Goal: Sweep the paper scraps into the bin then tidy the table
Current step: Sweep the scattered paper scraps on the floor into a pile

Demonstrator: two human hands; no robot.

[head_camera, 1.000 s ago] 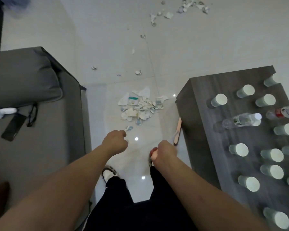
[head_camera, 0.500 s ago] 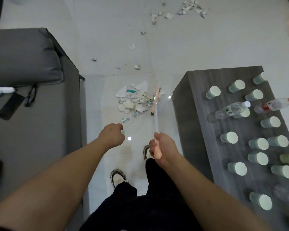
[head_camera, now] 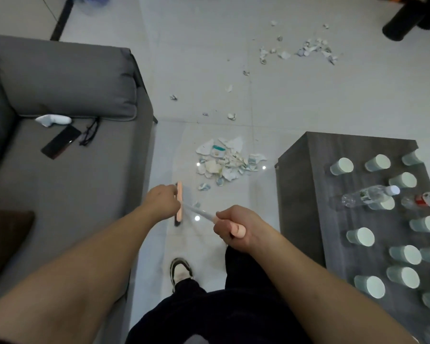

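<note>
A pile of torn paper scraps (head_camera: 224, 162) lies on the white tiled floor between the sofa and the table. More paper scraps (head_camera: 313, 49) are scattered farther off. My right hand (head_camera: 233, 228) is shut on the pink end of a broom handle. The broom's pink head (head_camera: 179, 194) rests on the floor to the near left of the pile. My left hand (head_camera: 163, 202) is a closed fist right beside the broom head; nothing shows in it. The grey wooden table (head_camera: 305, 194) stands at the right.
Several pale green cups (head_camera: 360, 236) and two plastic bottles (head_camera: 369, 194) stand on the table. A grey sofa (head_camera: 67, 184) at the left holds a phone (head_camera: 60, 145) and glasses. A dark cylinder (head_camera: 402, 23) stands at the far right. My shoe (head_camera: 180, 269) is on the floor below.
The broom head has swung from the right side of the pile across to its near left, beside my left hand. My right hand has shifted right with the handle.
</note>
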